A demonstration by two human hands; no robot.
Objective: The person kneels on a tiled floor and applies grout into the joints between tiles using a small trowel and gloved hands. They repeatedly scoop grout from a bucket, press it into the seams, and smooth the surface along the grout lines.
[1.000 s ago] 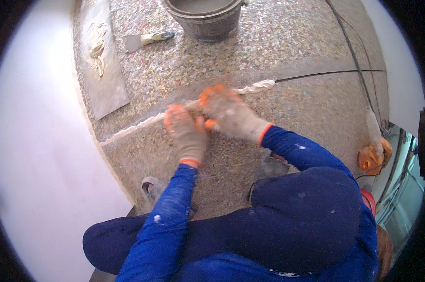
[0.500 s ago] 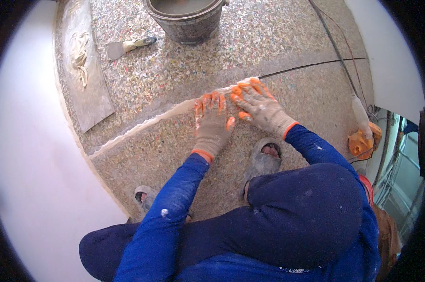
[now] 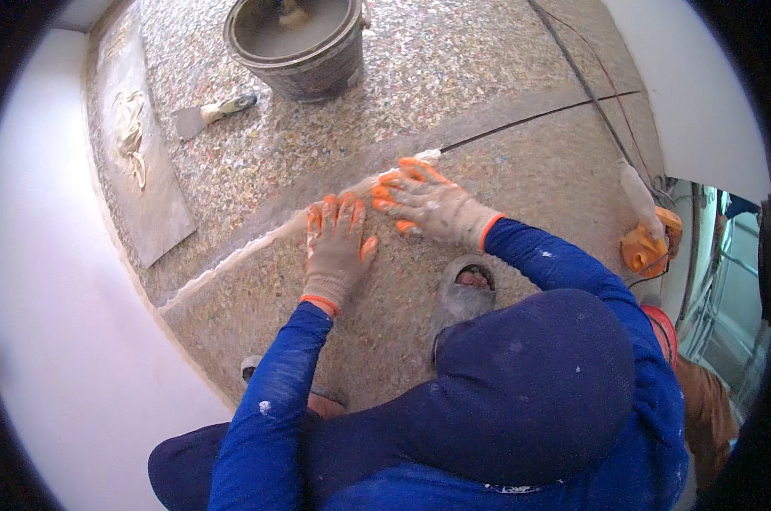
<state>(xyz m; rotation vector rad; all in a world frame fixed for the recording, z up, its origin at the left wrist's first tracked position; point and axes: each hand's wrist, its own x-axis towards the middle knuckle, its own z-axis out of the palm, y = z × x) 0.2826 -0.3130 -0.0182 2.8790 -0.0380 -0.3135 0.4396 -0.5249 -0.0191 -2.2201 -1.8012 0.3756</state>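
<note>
Both my hands wear beige knit gloves with orange coated fingers. My left hand lies flat, its fingertips on a pale strip of paste that runs across the speckled floor. Close beside it, my right hand rests on the same strip with fingers stretched out and angled to the left. White smears mark the gloves. Past my right fingers, the strip ends in a small white lump, and a dark open groove carries on to the right. Neither hand holds anything.
A bucket of greyish liquid with a tool in it stands ahead. Left of it lie a putty knife and a long board bearing paste. At right are a dark pole, an orange device and cables. A white wall borders the left.
My hands remain flat on the strip, with the right one slightly further left along it and closer to the groove's paste-filled part. The whole view has shifted, showing more of the bucket's inside.
</note>
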